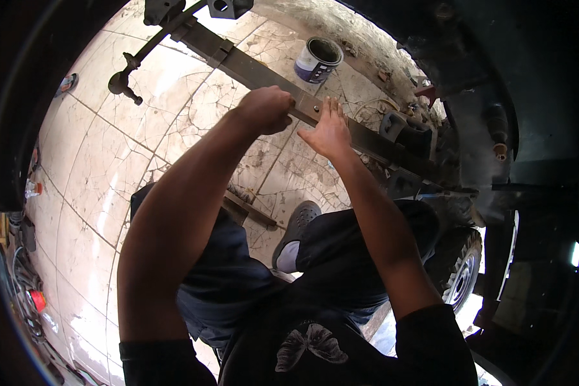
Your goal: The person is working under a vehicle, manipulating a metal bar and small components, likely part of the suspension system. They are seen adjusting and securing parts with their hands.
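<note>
A long dark steel leaf spring (pixel 251 69) runs slantwise in front of me, from the upper left down to the right. My left hand (pixel 267 110) is closed in a fist at its near edge, about midway along. Whatever lies inside those fingers is hidden. Just to the right, my right hand (pixel 331 130) rests against the spring with its fingers stretched out and the thumb apart. Between the two hands a small bolt or pin (pixel 316 109) shows on the spring's face. A clip band (pixel 220 53) wraps the spring farther to the left.
A paint can (pixel 318 60) stands beyond the spring. A rod with a ball joint (pixel 123 80) juts out at the upper left. Near my shoe (pixel 300 222) a metal bar (pixel 251 211) lies on the cracked tiles. A wheel (pixel 463 273) and dark vehicle bodywork fill the right side.
</note>
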`<state>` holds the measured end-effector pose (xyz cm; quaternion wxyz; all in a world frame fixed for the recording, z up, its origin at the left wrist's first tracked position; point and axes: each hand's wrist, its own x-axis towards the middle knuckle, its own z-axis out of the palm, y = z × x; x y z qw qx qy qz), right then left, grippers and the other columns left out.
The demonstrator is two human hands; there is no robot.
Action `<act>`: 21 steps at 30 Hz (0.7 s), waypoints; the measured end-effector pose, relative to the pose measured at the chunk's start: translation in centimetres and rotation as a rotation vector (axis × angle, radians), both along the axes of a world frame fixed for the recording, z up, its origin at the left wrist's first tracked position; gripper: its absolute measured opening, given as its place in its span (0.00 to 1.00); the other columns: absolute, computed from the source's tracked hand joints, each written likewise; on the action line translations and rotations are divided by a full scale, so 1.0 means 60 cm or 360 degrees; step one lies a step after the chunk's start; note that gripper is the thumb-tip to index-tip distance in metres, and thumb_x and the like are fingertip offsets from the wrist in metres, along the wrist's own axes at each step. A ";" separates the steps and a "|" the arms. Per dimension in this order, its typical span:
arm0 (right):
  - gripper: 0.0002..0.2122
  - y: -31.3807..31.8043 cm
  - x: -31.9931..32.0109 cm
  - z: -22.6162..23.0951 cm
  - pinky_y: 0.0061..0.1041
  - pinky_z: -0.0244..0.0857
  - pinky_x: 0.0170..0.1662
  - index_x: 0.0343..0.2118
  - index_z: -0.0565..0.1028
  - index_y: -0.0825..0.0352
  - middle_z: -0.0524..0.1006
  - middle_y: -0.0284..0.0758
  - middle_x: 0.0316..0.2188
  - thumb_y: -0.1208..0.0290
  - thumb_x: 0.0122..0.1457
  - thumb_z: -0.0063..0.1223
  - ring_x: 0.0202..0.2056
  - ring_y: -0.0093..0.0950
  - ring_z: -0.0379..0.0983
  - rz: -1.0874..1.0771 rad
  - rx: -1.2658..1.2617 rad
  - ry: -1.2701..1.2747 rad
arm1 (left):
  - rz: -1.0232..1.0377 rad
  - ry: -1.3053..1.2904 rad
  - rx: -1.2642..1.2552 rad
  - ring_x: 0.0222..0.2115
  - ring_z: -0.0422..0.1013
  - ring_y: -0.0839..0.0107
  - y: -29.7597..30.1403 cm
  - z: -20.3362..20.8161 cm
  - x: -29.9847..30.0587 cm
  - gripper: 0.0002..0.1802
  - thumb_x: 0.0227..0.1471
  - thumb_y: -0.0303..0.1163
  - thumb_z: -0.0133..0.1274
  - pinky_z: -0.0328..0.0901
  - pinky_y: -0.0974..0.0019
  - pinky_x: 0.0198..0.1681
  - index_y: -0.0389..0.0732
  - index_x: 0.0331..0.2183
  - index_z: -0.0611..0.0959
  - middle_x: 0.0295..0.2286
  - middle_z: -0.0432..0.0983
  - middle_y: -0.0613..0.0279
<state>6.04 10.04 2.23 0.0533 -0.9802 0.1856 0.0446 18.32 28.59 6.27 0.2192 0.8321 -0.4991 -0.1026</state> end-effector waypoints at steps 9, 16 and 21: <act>0.58 0.030 -0.012 0.004 0.43 0.35 0.78 0.76 0.44 0.73 0.47 0.50 0.77 0.45 0.53 0.69 0.78 0.42 0.40 0.0077 -0.0227 0.0107 | 0.0041 -0.0052 0.0129 0.40 0.82 0.47 -0.029 0.036 -0.001 0.19 0.49 0.38 0.67 0.77 0.50 0.45 0.42 0.44 0.89 0.36 0.85 0.46; 0.59 0.064 -0.042 -0.019 0.41 0.36 0.78 0.75 0.46 0.74 0.49 0.54 0.76 0.50 0.49 0.73 0.77 0.43 0.42 0.0083 -0.0116 -0.0036 | 0.0086 -0.0062 -0.0104 0.39 0.82 0.49 -0.037 0.022 -0.010 0.15 0.48 0.29 0.62 0.77 0.51 0.45 0.41 0.41 0.89 0.35 0.85 0.48; 0.59 0.027 -0.011 -0.005 0.43 0.39 0.78 0.74 0.45 0.75 0.49 0.56 0.75 0.50 0.50 0.73 0.77 0.47 0.40 0.0063 -0.0117 -0.0053 | 0.0079 -0.0137 0.0053 0.47 0.80 0.53 -0.059 -0.001 -0.007 0.16 0.48 0.23 0.57 0.76 0.54 0.50 0.42 0.41 0.88 0.41 0.84 0.52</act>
